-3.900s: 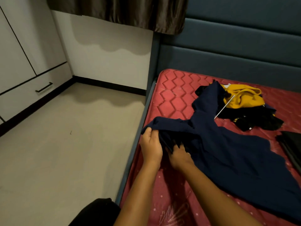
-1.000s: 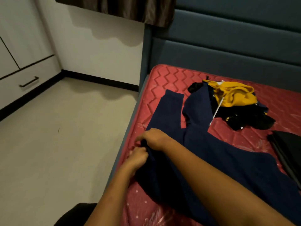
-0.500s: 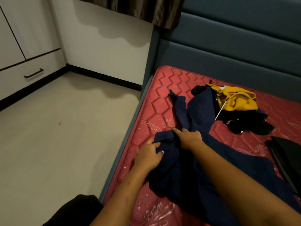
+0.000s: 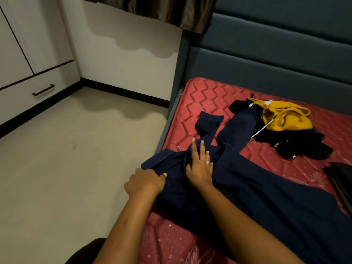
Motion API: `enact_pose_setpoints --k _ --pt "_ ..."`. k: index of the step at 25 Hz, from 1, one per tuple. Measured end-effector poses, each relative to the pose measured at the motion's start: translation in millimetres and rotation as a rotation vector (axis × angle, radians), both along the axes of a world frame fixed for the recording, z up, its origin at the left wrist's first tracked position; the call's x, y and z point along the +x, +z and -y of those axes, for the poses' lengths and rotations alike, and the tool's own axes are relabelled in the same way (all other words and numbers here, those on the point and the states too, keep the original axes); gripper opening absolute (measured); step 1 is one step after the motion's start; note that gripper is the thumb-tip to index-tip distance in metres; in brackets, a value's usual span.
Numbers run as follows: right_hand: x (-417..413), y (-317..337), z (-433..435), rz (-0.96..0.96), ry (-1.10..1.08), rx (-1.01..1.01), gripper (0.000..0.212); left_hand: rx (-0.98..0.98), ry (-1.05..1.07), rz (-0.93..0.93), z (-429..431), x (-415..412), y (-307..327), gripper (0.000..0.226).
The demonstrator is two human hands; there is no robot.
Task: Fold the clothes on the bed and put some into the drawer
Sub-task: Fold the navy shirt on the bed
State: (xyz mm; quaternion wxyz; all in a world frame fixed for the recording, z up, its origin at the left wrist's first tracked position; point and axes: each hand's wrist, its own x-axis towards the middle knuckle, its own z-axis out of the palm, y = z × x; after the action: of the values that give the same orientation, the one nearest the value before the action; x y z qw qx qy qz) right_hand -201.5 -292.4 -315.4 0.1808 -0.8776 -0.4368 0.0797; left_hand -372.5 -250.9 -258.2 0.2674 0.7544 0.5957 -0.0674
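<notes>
A large navy blue garment [image 4: 266, 189] lies spread over the near side of the red mattress [image 4: 200, 100], one sleeve reaching toward the headboard. My left hand [image 4: 144, 182] grips a bunched fold of it at the mattress's left edge. My right hand [image 4: 200, 164] lies flat on the navy cloth with fingers straight, pressing it down. A yellow garment [image 4: 285, 119] sits on a crumpled black one [image 4: 297, 145] further back. The drawer [image 4: 38, 88] with a dark bar handle is closed, low in the white cabinet at the left.
The padded blue-grey headboard [image 4: 276, 60] rises behind the mattress. A dark flat object [image 4: 341, 180] lies at the right edge of the bed. Beige floor [image 4: 66, 168] stretches between bed and cabinet. A brown curtain [image 4: 162, 10] hangs over the wall.
My right hand has flattened out on the navy cloth. My left hand has pulled the bunched fold out to the left past the mattress edge, and the sleeve has shifted.
</notes>
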Motion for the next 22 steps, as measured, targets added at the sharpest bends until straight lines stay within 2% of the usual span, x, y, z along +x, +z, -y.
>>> enact_pose_setpoints --k 2,4,6,7,10,12,16,18,19,20,22 --pt "5.0 -8.3 -3.6 -0.116 -0.069 0.023 0.09 0.289 -0.035 0.007 0.3 0.2 1.6 0.045" --pt "18.5 -5.3 -7.0 -0.281 -0.03 0.004 0.088 0.499 -0.125 0.087 -1.4 9.0 -4.6 0.039" --pt "35.1 8.0 -7.1 -0.494 -0.041 0.115 0.079 0.515 -0.212 0.113 -10.0 22.2 -17.7 0.05" --pt "44.9 15.3 -6.7 -0.526 -0.05 0.156 0.078 0.473 -0.235 0.104 -16.0 29.0 -23.3 0.056" --pt "75.8 28.4 -8.0 -0.384 -0.028 0.144 0.092 0.375 -0.267 0.06 -34.1 44.7 -39.0 0.064" --pt "93.1 30.7 -11.4 -0.232 -0.029 0.002 0.097 0.371 -0.287 0.05 -43.8 50.1 -44.9 0.062" --pt "112.5 33.1 -37.2 -0.231 -0.064 -0.307 0.096 0.357 -0.32 0.069 -60.7 59.7 -53.9 0.054" --pt "113.7 35.9 -52.9 -0.122 -0.02 -0.433 0.088 0.406 -0.345 0.079 -57.5 67.7 -60.2 0.046" --pt "110.1 39.5 -60.1 -0.046 0.024 -0.416 0.082 0.44 -0.353 0.105 -55.7 71.9 -60.6 0.041" --pt "104.5 43.0 -66.2 0.017 0.068 -0.301 0.074 0.483 -0.342 0.146 -55.6 74.7 -58.0 0.036" --pt "85.8 44.9 -73.8 0.043 0.177 0.115 0.065 0.561 -0.231 0.194 -64.1 71.1 -46.1 0.028"
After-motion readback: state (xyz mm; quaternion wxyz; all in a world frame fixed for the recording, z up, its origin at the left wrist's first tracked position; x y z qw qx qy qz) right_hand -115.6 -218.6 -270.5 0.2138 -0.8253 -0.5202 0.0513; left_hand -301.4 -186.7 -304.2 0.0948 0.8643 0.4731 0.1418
